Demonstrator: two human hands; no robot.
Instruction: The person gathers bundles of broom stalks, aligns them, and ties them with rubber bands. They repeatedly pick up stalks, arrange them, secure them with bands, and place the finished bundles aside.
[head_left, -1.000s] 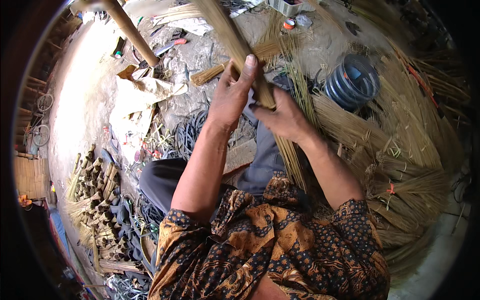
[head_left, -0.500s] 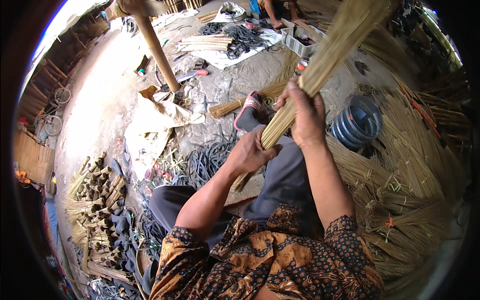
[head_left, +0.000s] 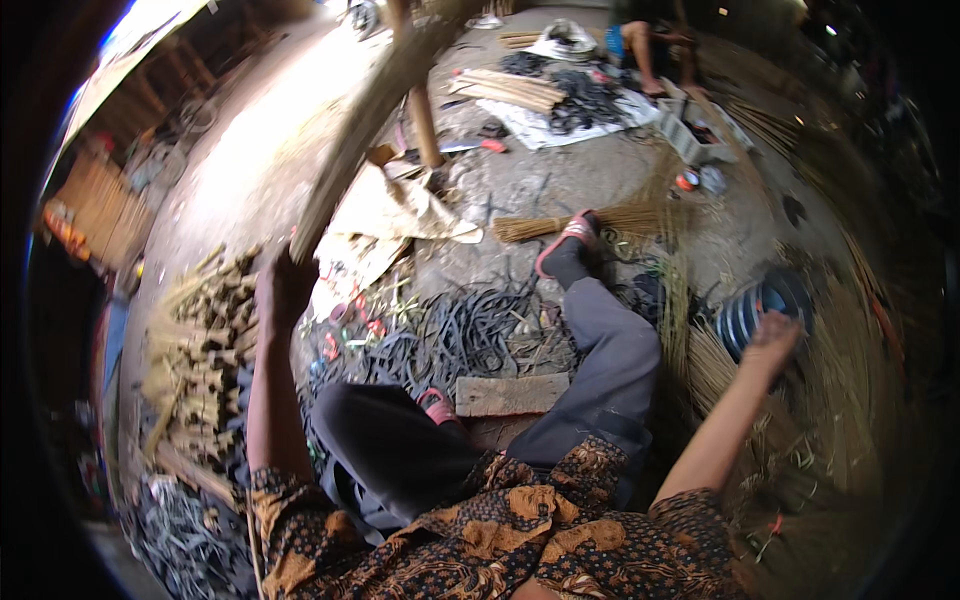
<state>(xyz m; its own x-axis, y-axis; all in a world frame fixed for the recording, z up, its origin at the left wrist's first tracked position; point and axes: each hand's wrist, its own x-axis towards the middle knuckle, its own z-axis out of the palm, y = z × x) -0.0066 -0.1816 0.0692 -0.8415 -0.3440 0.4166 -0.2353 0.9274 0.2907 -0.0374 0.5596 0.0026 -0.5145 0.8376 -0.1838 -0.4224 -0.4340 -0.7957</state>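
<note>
one stalk bundle slants from left hand

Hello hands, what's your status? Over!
Left hand gripping stick bundle. Bundle raised, slanted, blurry. Right hand off the bundle, overlapping blue bucket in view. Bundle partly hides pole. Over.
</note>
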